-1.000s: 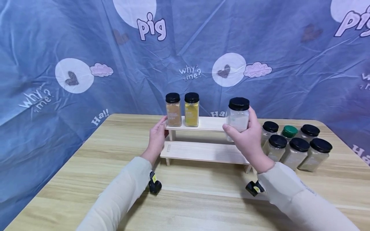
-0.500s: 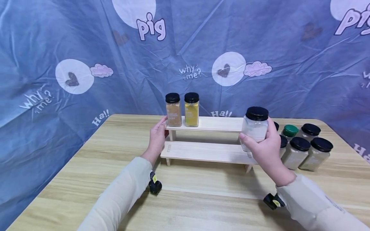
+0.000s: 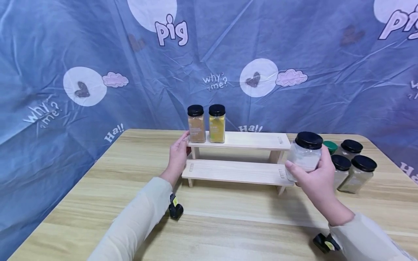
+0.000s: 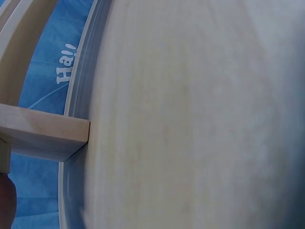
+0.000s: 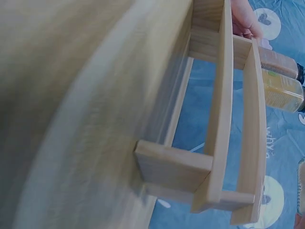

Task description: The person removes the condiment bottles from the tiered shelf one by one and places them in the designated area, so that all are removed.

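My right hand (image 3: 317,185) holds a square clear jar (image 3: 303,159) with a black lid and white contents. The jar is raised off the table at the right end of the two-tier wooden rack (image 3: 248,139), overlapping its lower shelf in the head view. My left hand (image 3: 177,156) grips the left end of the rack's upper shelf; in the right wrist view its fingers (image 5: 248,21) bend around that end. On the upper shelf, an orange-brown spice jar (image 3: 197,129) and a yellow spice jar (image 3: 217,128) stand side by side at the left, both black-lidded.
Right of the rack, more jars stand on the wooden table (image 3: 98,203), partly hidden by my right hand. Among them are a green-lidded jar (image 3: 330,146) and a black-lidded jar (image 3: 357,177). A blue printed cloth (image 3: 156,79) hangs behind the table.
My right hand has carried the white jar rightward and lower, away from above the upper shelf toward the other jars. The left hand and the two shelf jars have stayed put.
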Demonstrator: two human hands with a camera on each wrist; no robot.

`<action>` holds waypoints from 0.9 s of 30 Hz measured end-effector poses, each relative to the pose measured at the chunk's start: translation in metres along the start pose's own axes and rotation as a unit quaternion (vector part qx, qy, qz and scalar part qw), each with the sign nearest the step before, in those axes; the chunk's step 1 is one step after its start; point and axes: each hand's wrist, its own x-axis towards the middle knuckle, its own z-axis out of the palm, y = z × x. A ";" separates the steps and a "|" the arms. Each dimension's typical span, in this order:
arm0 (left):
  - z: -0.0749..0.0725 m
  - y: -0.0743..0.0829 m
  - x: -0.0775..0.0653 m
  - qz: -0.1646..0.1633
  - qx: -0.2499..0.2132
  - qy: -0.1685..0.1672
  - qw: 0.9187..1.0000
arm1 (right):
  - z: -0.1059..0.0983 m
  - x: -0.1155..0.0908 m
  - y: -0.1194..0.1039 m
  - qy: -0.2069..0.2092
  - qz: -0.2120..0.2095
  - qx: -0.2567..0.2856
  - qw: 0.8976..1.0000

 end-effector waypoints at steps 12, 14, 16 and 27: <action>0.001 -0.001 0.001 0.002 0.004 0.003 1.000 | -0.021 -0.010 0.012 0.009 0.055 -0.050 0.997; 0.001 -0.001 0.001 0.004 0.006 0.004 1.000 | -0.022 -0.011 0.014 0.008 0.068 -0.056 0.996; 0.001 -0.002 0.001 0.001 0.001 0.004 1.000 | -0.025 -0.013 0.016 0.004 0.076 -0.065 0.995; 0.000 -0.001 0.001 0.005 0.005 0.000 1.000 | -0.042 -0.017 0.034 -0.086 0.090 -0.084 0.989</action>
